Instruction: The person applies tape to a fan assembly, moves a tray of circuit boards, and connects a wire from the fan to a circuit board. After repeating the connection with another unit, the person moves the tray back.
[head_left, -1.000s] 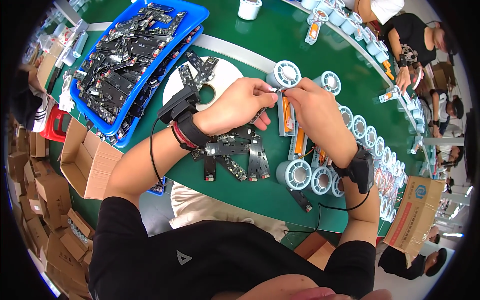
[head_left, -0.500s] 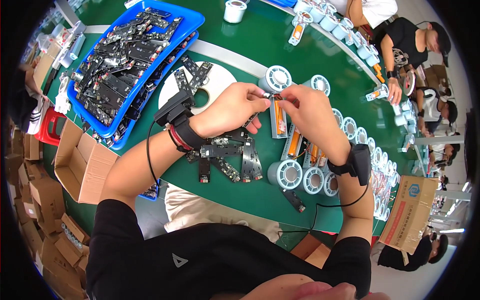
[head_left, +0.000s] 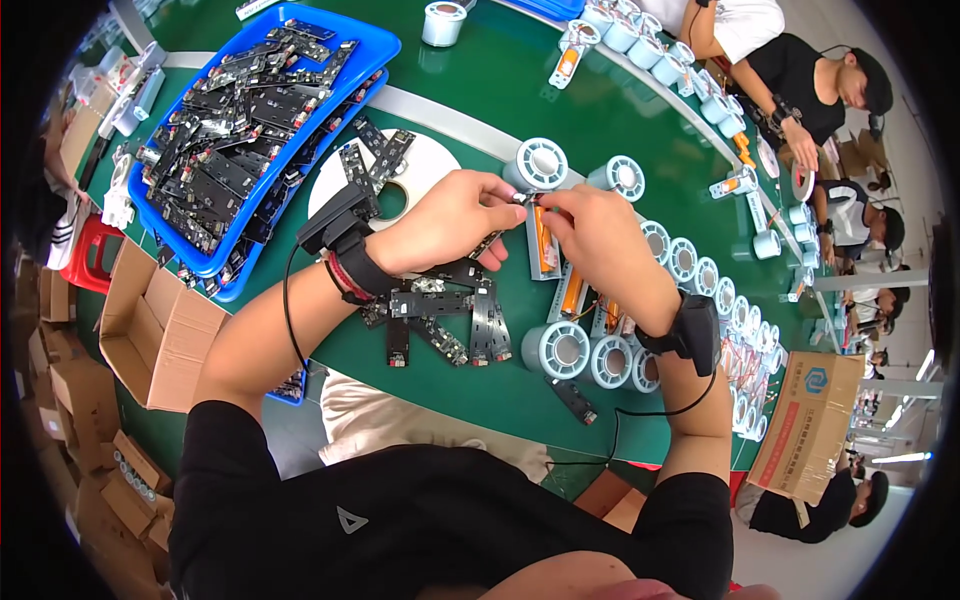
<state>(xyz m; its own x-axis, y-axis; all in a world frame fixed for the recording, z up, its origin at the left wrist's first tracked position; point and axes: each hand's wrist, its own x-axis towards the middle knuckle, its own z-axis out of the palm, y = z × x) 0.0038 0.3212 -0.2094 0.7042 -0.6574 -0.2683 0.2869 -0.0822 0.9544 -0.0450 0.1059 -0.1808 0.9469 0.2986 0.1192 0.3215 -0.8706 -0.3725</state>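
My left hand [head_left: 455,222] is closed on a narrow black circuit board [head_left: 487,243], whose far end shows at the fingertips. Close against it, my right hand [head_left: 598,240] pinches thin wires at that end; the exact contact is too small to make out. Just below the fingertips lies a light-blue fan body with an orange battery [head_left: 545,248] in its open handle. Its round head [head_left: 541,163] sits beyond my hands. Loose circuit boards [head_left: 435,303] lie in a pile below my left wrist, and more rest on a white disc [head_left: 425,150].
A blue tray [head_left: 372,45] heaped with circuit boards stands at the left, stacked on another. Rows of light-blue fan bodies [head_left: 610,361] line the right side. A cardboard box [head_left: 808,425] is at the right edge, an open carton [head_left: 165,325] at the left. Co-workers [head_left: 815,90] sit across.
The whole view has shifted slightly, moving the scene left. Both hands stay together at the board's end with little change of grip. Across the table, a co-worker's hand has moved.
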